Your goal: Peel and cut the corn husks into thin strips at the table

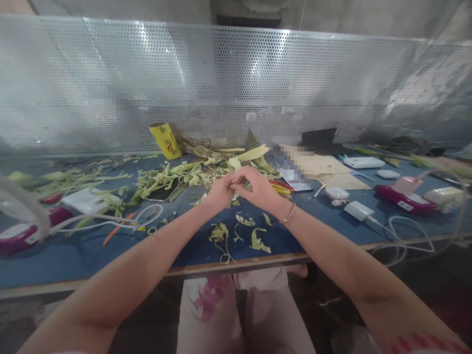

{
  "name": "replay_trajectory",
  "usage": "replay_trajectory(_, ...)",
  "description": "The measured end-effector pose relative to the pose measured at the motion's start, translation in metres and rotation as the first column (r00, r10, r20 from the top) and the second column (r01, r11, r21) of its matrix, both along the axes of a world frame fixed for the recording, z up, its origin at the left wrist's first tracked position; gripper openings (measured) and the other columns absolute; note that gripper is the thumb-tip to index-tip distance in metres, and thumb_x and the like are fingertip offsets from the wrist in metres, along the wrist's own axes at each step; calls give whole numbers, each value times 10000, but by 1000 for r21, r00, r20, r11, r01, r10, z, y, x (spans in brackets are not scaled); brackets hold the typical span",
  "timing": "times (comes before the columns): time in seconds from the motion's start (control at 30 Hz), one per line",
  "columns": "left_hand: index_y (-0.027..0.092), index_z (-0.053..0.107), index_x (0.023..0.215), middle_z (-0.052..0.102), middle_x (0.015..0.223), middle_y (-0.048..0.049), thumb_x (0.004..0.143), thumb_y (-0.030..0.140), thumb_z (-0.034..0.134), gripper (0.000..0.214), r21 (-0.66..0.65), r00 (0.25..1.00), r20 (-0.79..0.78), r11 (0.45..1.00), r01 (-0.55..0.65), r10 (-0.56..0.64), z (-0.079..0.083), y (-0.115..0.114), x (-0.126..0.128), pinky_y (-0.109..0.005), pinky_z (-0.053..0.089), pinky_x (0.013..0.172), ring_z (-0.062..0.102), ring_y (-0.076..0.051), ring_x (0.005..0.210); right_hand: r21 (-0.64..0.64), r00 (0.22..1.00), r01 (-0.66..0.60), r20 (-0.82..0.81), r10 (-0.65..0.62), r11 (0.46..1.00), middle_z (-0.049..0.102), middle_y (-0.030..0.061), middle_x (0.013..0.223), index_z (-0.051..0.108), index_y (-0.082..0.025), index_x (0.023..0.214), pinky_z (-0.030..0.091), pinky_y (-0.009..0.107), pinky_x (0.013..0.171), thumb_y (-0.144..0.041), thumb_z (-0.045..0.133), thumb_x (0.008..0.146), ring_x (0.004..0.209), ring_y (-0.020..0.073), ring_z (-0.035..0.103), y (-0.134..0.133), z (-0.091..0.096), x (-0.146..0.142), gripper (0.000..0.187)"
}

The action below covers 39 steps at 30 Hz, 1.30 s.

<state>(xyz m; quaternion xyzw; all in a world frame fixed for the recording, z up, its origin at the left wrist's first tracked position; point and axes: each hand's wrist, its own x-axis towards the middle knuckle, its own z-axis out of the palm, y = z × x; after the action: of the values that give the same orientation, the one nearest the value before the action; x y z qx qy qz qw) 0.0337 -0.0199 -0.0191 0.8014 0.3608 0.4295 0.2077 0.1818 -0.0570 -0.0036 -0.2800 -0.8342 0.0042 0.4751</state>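
Note:
My left hand (221, 191) and my right hand (255, 185) meet over the middle of the blue tabletop, fingers bent and fingertips close together. Whatever lies between the fingertips is too small or hidden to make out. A heap of pale green leafy plant pieces (173, 174) spreads just behind and left of the hands. A long pale leaf (252, 153) lies on stalks behind the fingers. Below the hands, curled leaf scraps (260, 241) and a withered tuft (220, 233) are scattered. Red and yellow handles (282, 187) of a tool show beside my right wrist.
A yellow container (165, 141) tilts against the perforated metal screen (236, 83). Cardboard (332, 169) lies at the back right. White chargers (358, 211) with cables and a magenta device (405, 199) are on the right; another magenta device (22, 238) and an orange strip (118, 229) are left.

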Motion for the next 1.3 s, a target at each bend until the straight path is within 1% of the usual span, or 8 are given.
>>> replay_trajectory(0.2,192,521,717,522,660,6,707,154,430,99,-130,992,99,989,-70,83,3,0,2,-257,364,630,468,-148,685,-17,996,30,-78,-31,999,603,33,807,572,-203,802,451,289,722,-242,494,851,771,154,553,2,0,3,100)
replay_trajectory(0.37,185,519,728,474,618,27,689,190,475,59,-290,941,334,956,44,58,7,-4,7,-227,344,572,427,-116,612,-4,991,-20,-135,19,1000,642,30,797,621,-219,798,468,306,737,-244,519,839,771,160,579,4,0,5,113)
replay_trajectory(0.5,179,511,730,472,637,28,673,180,494,59,-326,892,451,936,132,32,5,-2,7,-216,323,536,404,-96,579,43,997,-57,-53,60,997,642,46,827,637,-226,871,478,324,771,-224,486,852,813,170,583,6,0,8,152)
replay_trajectory(0.73,181,517,734,455,636,32,652,199,547,89,-359,877,479,905,229,-32,7,-1,3,-223,333,558,414,-99,597,80,997,-58,48,54,995,628,58,928,618,-236,983,475,366,842,-201,481,845,913,187,573,11,-3,15,197)
replay_trajectory(0.87,174,535,735,490,677,21,645,245,596,130,-337,862,497,894,297,-99,14,-8,4,-236,351,597,444,-109,648,34,998,-17,-63,19,999,619,59,977,594,-245,1019,478,388,866,-221,491,845,952,196,569,13,-5,14,203)
replay_trajectory(1.03,177,540,725,502,702,4,659,246,600,113,-391,834,548,862,323,-64,15,-10,6,-247,365,595,454,-109,643,-75,958,-10,-287,-12,997,442,105,1266,389,-262,1283,527,343,791,-222,513,824,959,177,579,18,-7,15,477)
replay_trajectory(1.2,174,579,715,483,643,4,674,221,574,63,-426,817,569,816,390,-93,13,-6,3,-252,361,539,431,-101,566,-34,987,53,-152,-57,998,520,105,1162,564,-219,1090,508,377,845,-155,440,831,1019,200,550,29,-8,24,295)
replay_trajectory(1.3,167,594,691,474,594,-7,751,305,522,167,-465,807,580,768,441,-113,14,-7,1,-252,350,495,418,-102,519,43,994,74,-79,-71,996,565,100,1129,597,-215,1045,459,411,926,-143,429,835,1090,207,514,34,-9,27,278)
